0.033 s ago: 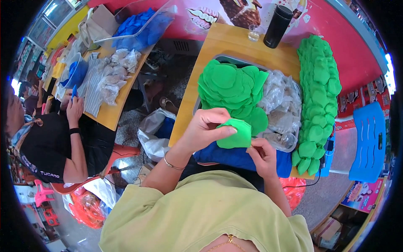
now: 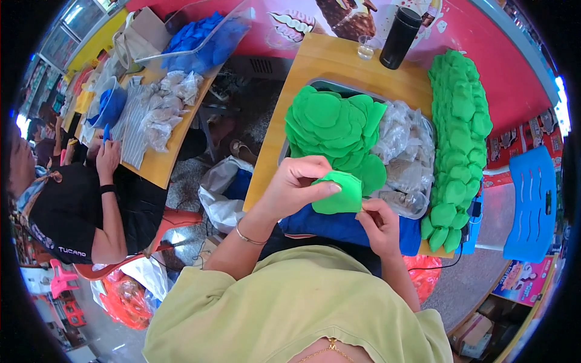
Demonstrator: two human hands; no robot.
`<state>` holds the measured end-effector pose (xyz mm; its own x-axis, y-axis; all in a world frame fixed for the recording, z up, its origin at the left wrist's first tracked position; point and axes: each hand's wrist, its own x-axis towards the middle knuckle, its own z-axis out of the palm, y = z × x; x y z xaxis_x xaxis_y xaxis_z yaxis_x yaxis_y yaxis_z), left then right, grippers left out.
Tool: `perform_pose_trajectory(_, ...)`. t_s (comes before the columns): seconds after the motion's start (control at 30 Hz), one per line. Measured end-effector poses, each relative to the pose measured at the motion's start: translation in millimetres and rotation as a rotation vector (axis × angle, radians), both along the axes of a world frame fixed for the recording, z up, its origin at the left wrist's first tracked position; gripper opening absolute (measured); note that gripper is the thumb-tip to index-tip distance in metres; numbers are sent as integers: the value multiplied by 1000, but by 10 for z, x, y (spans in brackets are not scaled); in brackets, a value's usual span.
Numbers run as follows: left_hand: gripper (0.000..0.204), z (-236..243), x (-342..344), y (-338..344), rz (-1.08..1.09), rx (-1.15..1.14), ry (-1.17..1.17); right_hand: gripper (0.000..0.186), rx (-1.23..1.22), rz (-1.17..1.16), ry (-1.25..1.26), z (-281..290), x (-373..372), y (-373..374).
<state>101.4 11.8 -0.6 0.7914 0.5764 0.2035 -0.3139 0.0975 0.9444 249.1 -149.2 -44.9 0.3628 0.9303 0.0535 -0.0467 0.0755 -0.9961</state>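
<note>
My left hand (image 2: 302, 181) grips a small green fabric piece (image 2: 339, 195), thumb across its upper left part. My right hand (image 2: 377, 225) pinches at that piece’s lower right edge. Just beyond them a grey tray (image 2: 281, 148) holds a heaped pile of round green cut pieces (image 2: 331, 121) on the left and crumpled clear plastic bags (image 2: 404, 136) on the right. A long stack of green shaped pieces (image 2: 457, 139) lies along the table’s right side. Blue cloth (image 2: 399, 233) is under the tray’s near end.
A black flask (image 2: 400, 37) and a glass (image 2: 365, 49) stand at the back of the wooden table (image 2: 284, 72). At the left, a co-worker (image 2: 66, 212) sits at another table with blue pieces. A blue chair (image 2: 529, 202) stands at the right; white sacks (image 2: 218, 193) lie between the tables.
</note>
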Motion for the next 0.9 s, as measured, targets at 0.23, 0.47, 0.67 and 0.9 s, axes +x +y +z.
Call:
perform_pose_trajectory(0.23, 5, 58, 51, -34, 16, 66, -52, 15, 6, 97, 418, -80, 9, -62)
perform_pose_trajectory(0.47, 16, 96, 26, -13, 132, 330, 29, 16, 0, 2, 113, 39, -2, -22)
perform_pose_trajectory(0.67, 15, -70, 88, -66, 159, 115, -132, 15, -61, 72, 398, -32, 27, -97)
perform_pose_trajectory(0.9, 16, -99, 91, -54, 125, -8, -137, 17, -62, 1, 303, -23, 47, -111)
